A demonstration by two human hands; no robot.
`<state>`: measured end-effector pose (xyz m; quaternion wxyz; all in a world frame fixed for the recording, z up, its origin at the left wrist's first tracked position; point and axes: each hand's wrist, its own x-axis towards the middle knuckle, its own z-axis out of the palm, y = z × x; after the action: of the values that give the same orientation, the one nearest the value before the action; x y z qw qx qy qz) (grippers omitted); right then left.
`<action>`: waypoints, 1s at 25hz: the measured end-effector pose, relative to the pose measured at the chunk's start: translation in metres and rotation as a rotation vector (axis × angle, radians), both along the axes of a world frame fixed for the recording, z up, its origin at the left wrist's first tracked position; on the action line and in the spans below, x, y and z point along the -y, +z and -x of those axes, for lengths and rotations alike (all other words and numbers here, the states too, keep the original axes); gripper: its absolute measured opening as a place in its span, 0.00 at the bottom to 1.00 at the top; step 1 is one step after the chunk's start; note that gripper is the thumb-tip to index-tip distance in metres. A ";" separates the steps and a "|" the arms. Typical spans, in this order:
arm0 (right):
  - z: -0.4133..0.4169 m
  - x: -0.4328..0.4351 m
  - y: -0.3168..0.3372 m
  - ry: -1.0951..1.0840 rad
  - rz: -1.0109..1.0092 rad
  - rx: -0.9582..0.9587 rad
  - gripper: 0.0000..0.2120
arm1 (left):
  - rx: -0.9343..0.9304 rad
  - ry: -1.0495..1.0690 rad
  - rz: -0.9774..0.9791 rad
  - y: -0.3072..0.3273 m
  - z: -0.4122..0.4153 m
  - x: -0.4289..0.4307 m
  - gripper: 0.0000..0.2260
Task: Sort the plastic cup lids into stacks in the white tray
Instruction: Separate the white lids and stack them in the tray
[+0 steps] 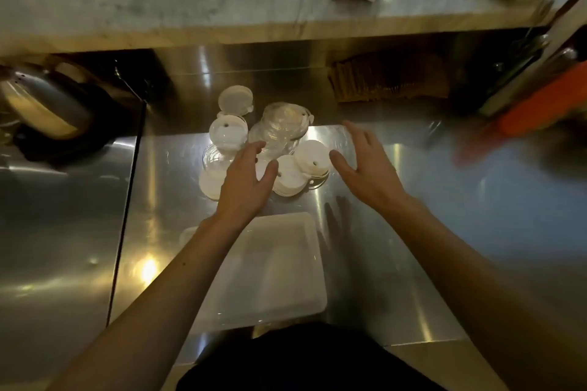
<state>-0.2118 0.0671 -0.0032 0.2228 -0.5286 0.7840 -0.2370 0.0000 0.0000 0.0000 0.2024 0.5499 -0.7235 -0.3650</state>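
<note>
While one white tray sat bare on the steel counter, a heap of cup lids — too overlapped to count — lay just beyond it. Two hands reached there: the left hand over the heap's near edge, the right hand beside it — both splayed, holding nothing.

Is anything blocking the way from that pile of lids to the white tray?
Nothing visible does. The lids lie on the steel counter just beyond the white tray, which looks empty. Only the left hand and its forearm reach over that gap.
</note>
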 end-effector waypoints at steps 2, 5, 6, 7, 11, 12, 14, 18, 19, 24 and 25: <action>0.002 0.004 -0.009 -0.054 -0.015 0.050 0.30 | 0.036 -0.044 -0.038 -0.008 0.007 0.012 0.21; 0.002 0.005 -0.027 -0.128 -0.055 0.158 0.30 | 0.091 -0.123 -0.103 -0.021 0.017 0.026 0.20; 0.001 0.008 -0.032 -0.163 -0.069 0.184 0.29 | 0.099 -0.143 -0.116 -0.025 0.022 0.030 0.19; 0.000 0.010 -0.036 -0.196 -0.070 0.215 0.28 | 0.103 -0.160 -0.118 -0.028 0.026 0.034 0.19; -0.002 0.021 -0.049 -0.308 -0.097 0.335 0.24 | 0.123 -0.237 -0.113 -0.037 0.045 0.049 0.18; -0.003 0.024 -0.052 -0.343 -0.121 0.365 0.23 | 0.129 -0.250 -0.114 -0.039 0.049 0.053 0.18; -0.003 0.029 -0.059 -0.397 -0.164 0.413 0.22 | 0.138 -0.271 -0.094 -0.043 0.055 0.058 0.17; -0.005 0.035 -0.071 -0.487 -0.200 0.528 0.21 | 0.177 -0.291 -0.121 -0.054 0.065 0.067 0.18; -0.006 0.036 -0.073 -0.498 -0.209 0.547 0.21 | 0.184 -0.290 -0.125 -0.057 0.066 0.068 0.18; -0.005 0.038 -0.084 -0.603 -0.240 0.704 0.22 | 0.190 -0.300 -0.166 -0.061 0.074 0.069 0.18; -0.005 0.039 -0.085 -0.638 -0.250 0.767 0.22 | 0.196 -0.303 -0.181 -0.061 0.076 0.069 0.19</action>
<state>-0.2071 0.0284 -0.0882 0.4724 -0.1072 0.7906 -0.3745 -0.0759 -0.0691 -0.0609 0.0234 0.4836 -0.7784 -0.3997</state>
